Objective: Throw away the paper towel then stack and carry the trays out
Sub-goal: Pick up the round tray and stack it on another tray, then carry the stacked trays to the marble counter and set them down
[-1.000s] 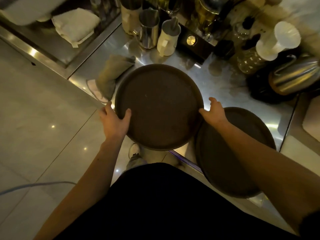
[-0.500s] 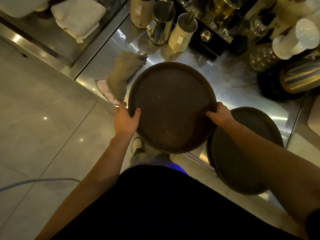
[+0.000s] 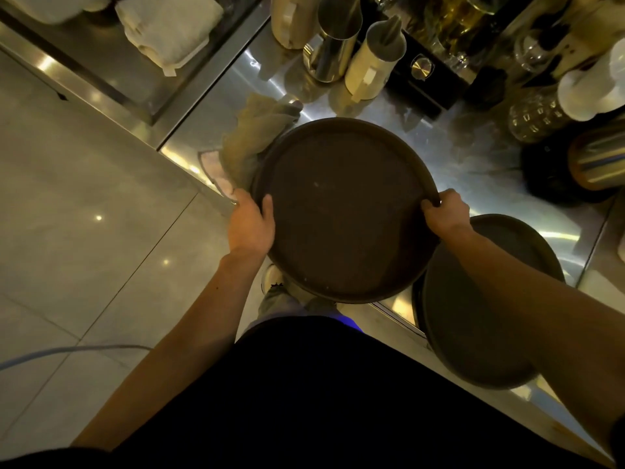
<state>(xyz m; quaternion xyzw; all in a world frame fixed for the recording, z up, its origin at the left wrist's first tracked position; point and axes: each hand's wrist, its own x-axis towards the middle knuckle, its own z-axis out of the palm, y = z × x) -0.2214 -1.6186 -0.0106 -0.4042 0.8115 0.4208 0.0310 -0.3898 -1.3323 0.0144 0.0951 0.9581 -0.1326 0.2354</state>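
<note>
A round dark brown tray (image 3: 341,211) hangs over the front edge of the steel counter (image 3: 473,170). My left hand (image 3: 250,225) grips its left rim, thumb on top. My right hand (image 3: 446,211) grips its right rim. A second round brown tray (image 3: 500,252) lies on the counter to the right, partly under my right forearm and jutting past the counter edge. No paper towel shows.
A crumpled beige cloth (image 3: 257,137) lies just left of the held tray. Metal and cream pitchers (image 3: 338,42) stand at the back. A glass jar (image 3: 537,116) and steel vessel (image 3: 598,160) sit right. Folded towels (image 3: 169,25) lie in a recess. Tiled floor (image 3: 84,214) spreads left.
The held tray, still in both hands, has shifted a little to the right toward the second tray. My right thumb now hooks over the rim.
</note>
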